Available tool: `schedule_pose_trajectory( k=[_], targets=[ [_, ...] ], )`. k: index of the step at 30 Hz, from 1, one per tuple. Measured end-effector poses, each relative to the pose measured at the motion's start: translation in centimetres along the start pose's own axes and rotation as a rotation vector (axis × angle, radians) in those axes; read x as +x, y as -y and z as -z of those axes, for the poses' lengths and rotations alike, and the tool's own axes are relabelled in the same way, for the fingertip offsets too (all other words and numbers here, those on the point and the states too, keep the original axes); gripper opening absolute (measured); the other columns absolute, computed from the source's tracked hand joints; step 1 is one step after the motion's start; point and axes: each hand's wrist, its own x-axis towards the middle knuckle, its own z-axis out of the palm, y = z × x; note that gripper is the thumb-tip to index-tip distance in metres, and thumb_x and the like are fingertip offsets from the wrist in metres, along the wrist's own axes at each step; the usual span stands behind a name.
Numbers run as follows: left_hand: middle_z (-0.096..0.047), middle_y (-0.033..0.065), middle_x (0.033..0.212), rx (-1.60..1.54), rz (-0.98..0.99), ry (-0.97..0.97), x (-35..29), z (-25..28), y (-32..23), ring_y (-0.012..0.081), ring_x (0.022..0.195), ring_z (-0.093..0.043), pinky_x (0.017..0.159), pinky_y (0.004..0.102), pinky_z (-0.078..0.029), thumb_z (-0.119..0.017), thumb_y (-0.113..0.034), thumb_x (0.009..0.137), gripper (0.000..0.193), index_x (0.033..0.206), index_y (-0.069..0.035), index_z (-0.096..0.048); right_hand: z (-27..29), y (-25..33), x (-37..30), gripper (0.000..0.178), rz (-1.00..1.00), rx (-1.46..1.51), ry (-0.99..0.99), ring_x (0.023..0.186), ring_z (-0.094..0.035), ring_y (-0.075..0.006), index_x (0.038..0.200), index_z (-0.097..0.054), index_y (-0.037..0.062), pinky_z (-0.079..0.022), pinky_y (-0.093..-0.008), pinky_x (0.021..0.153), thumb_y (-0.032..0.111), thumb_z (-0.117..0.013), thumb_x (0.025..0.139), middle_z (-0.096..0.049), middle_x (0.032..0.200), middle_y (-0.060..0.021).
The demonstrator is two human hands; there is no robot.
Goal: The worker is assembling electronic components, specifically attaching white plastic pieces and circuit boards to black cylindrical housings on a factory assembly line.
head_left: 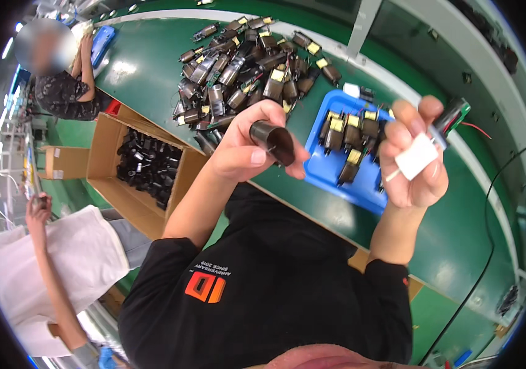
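Observation:
My left hand is closed around a dark, hollow, smoky-brown casing, its open end facing me. My right hand, raised over the right side of the bench, pinches a small assembly with a green circuit board and a thin red wire trailing to the right. A white rectangular piece sits at the same fingers, in front of the palm; whether it is joined to the board part is unclear. The two hands are apart. Between and behind them lies a blue tray with several dark assemblies bearing yellow labels.
A large heap of similar assemblies covers the far part of the green bench. At left stands a cardboard box of black parts. Two other people are on the left. A black cable crosses the bench's right side.

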Motion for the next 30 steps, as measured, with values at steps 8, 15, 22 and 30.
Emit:
schedule_pose_trajectory(
  k=[8,15,22,30],
  targets=[
    [-0.063,0.0168,0.109,0.292,-0.096,-0.143,0.4,-0.8,0.4,0.027,0.097,-0.066,0.079,0.0385,-0.057,-0.07,-0.001,0.078,0.042,0.115,-0.002,-0.05,-1.3,-3.2,0.2,0.052,0.137,-0.724,-0.187,0.101,-0.063,-0.0236,0.111,-0.039,0.0032,-0.052,-0.0339,0.087,-0.011,-0.072,0.074,-0.06,0.111,-0.0208],
    [-0.065,0.0105,0.11,0.872,-0.111,-0.272,0.4,-2.3,-1.4,0.0158,0.1,-0.064,0.088,0.0283,-0.051,-0.078,0.002,0.074,0.045,0.114,0.004,-0.058,-1.0,-3.3,0.1,0.048,0.204,-1.072,-0.176,0.095,-0.066,-0.0196,0.109,-0.049,0.0029,-0.054,-0.0332,0.085,-0.005,-0.079,0.072,-0.067,0.1,-0.0136],
    [-0.07,0.0077,0.096,1.138,-0.043,-0.292,1.1,-2.2,-1.4,0.0137,0.091,-0.068,0.082,0.0261,-0.052,-0.08,-0.004,0.075,0.039,0.109,0.002,-0.063,-0.3,-3.0,0.3,0.044,0.165,-1.059,-0.139,0.093,-0.066,-0.0191,0.106,-0.051,0.0003,-0.054,-0.0324,0.085,-0.007,-0.078,0.072,-0.066,0.1,-0.014],
    [-0.071,0.0079,0.095,0.922,0.031,-0.37,1.4,-2.5,-0.6,0.0126,0.091,-0.067,0.082,0.0259,-0.052,-0.08,-0.006,0.075,0.038,0.107,0.003,-0.062,0.2,-4.6,0.4,0.045,0.025,-0.712,-0.417,0.09,-0.064,-0.0148,0.11,-0.049,0.0019,-0.056,-0.0275,0.078,-0.01,-0.074,0.074,-0.061,0.101,-0.0085]
  ],
)
